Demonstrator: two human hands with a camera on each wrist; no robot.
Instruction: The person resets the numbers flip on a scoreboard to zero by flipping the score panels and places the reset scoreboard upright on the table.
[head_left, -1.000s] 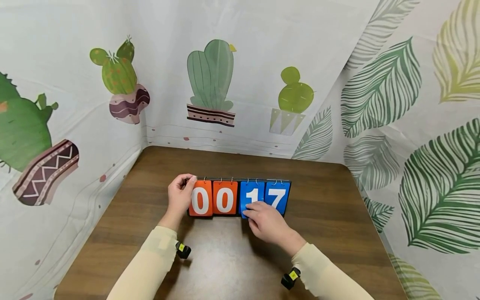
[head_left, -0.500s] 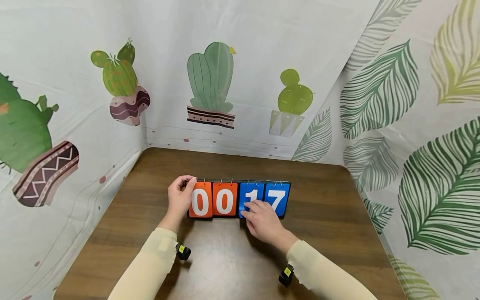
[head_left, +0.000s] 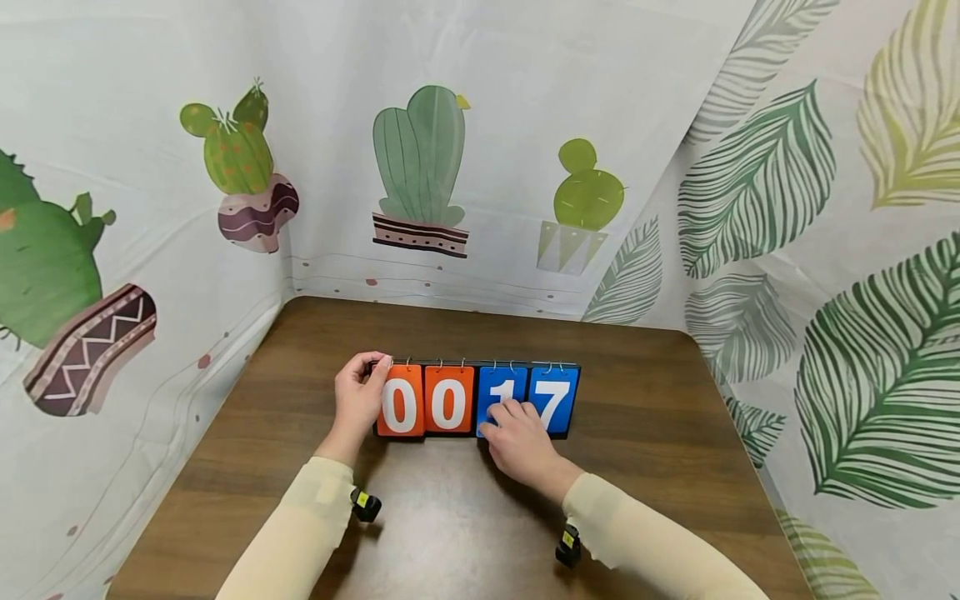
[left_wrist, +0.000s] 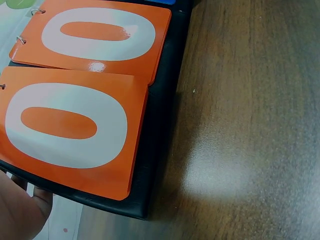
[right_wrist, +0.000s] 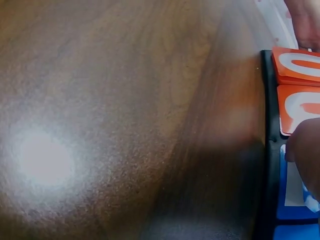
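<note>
A tabletop flip scoreboard with a black backing leans back on the table. It shows two orange 0 cards, a blue 1 card and a blue 7 card, all hung on metal rings. My left hand grips the scoreboard's left end, thumb near the top corner and fingers reaching behind. Over the lower part of the blue 1 card, my right hand has its fingers curled, pinching the card near its bottom left corner. In the right wrist view that blue card is bent, partly hidden by the hand.
The brown wooden table extends around the scoreboard and carries a bright glare in front. White curtains printed with cacti and leaves hang behind and on both sides. A small black camera sits at the right wrist, another at the left.
My right hand has shifted slightly left, and its fingers have curled in on the blue 1 card. My left hand keeps its grip; the displayed digits are the same.
</note>
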